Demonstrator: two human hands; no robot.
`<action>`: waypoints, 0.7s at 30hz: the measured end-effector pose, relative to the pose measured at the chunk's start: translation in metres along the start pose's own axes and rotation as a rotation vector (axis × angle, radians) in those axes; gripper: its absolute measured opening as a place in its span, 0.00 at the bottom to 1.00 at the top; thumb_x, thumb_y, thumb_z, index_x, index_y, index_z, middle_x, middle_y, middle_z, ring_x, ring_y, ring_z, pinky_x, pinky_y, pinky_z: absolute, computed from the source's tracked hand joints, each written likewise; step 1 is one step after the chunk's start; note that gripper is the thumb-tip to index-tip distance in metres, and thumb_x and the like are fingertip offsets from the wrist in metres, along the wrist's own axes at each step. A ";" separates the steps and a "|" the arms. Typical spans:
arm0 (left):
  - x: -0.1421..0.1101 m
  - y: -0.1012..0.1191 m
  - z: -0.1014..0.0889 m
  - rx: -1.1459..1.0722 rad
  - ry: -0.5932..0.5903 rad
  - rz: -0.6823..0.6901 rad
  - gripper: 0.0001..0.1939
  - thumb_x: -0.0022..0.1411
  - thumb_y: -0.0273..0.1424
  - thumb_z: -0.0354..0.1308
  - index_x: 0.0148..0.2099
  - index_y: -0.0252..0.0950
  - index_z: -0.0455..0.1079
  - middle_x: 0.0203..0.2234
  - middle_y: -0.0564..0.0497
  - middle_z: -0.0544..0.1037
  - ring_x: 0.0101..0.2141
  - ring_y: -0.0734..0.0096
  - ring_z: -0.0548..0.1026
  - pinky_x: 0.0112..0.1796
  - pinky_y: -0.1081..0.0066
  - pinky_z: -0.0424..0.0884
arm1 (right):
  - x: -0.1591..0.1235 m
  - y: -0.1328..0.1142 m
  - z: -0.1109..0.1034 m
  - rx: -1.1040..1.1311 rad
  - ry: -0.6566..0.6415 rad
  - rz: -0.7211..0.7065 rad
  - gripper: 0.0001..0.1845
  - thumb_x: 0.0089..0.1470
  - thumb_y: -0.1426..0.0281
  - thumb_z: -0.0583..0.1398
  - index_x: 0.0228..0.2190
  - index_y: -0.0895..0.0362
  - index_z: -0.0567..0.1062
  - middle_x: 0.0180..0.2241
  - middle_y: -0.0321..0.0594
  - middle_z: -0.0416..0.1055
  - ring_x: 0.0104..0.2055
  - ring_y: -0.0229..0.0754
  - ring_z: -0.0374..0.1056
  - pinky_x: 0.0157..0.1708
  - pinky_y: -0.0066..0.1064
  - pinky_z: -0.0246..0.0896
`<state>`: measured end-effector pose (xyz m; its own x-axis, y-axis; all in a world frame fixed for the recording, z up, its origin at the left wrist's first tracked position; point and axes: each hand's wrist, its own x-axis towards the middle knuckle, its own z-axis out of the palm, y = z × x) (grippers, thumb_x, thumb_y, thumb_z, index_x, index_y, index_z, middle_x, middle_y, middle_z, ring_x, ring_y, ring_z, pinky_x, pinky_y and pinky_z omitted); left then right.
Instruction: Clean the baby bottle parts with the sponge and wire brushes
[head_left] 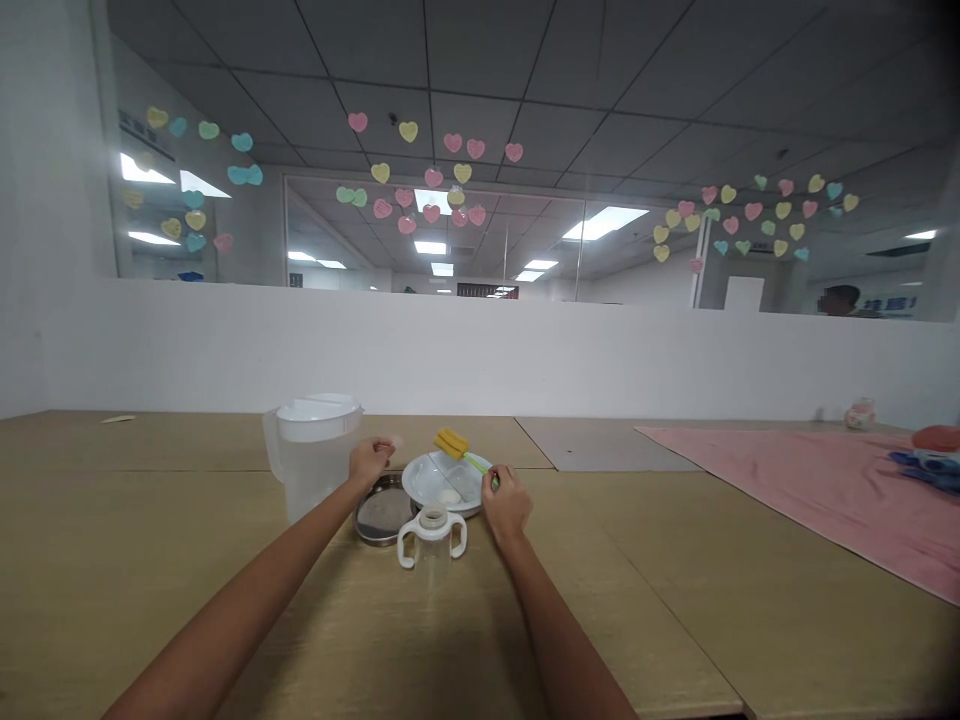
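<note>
My right hand (508, 502) is closed round the green handle of a yellow sponge bottle brush (451, 443), whose head points up and left above a white bowl (420, 485). Inside the bowl lies a small whitish piece (448, 496), its kind too small to tell. My left hand (370, 459) pinches a small translucent piece (396, 441), which I cannot make out clearly. Below that hand a round metal tray (365, 524) rests on the table. A clear baby bottle (433, 545) with two white handles stands uncapped in front of the bowl.
A translucent lidded pitcher (315, 455) stands just left of my left hand. To the right, a pink cloth (810, 490) covers part of the wooden table (600, 620), with a blue and red item (934, 455) on it. Behind rises a white wall (480, 350) with windows.
</note>
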<state>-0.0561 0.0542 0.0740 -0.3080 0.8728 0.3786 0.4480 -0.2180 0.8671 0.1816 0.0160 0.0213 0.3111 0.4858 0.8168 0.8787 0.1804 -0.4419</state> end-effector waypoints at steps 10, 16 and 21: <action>-0.020 -0.034 0.000 0.366 -0.113 0.065 0.06 0.43 0.27 0.57 0.17 0.36 0.66 0.12 0.52 0.71 0.24 0.66 0.73 0.28 0.73 0.64 | -0.001 0.003 0.000 -0.024 -0.038 0.030 0.09 0.50 0.71 0.53 0.26 0.57 0.73 0.28 0.36 0.67 0.21 0.31 0.53 0.22 0.27 0.34; -0.025 -0.025 0.002 0.524 -0.101 0.131 0.09 0.44 0.30 0.57 0.15 0.36 0.65 0.13 0.48 0.71 0.26 0.62 0.74 0.29 0.71 0.64 | 0.000 0.003 0.000 -0.047 -0.064 0.034 0.07 0.50 0.71 0.55 0.26 0.56 0.73 0.28 0.36 0.68 0.21 0.30 0.52 0.22 0.27 0.33; -0.027 0.011 0.017 0.639 -0.080 0.247 0.10 0.52 0.29 0.49 0.28 0.34 0.71 0.28 0.41 0.76 0.32 0.59 0.74 0.31 0.69 0.65 | 0.000 0.004 0.001 -0.050 -0.076 0.072 0.07 0.51 0.71 0.55 0.27 0.56 0.73 0.28 0.36 0.67 0.21 0.30 0.52 0.22 0.27 0.32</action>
<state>-0.0289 0.0352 0.0676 -0.0809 0.8655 0.4943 0.9116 -0.1363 0.3879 0.1849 0.0177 0.0188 0.3470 0.5600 0.7524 0.8728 0.1007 -0.4775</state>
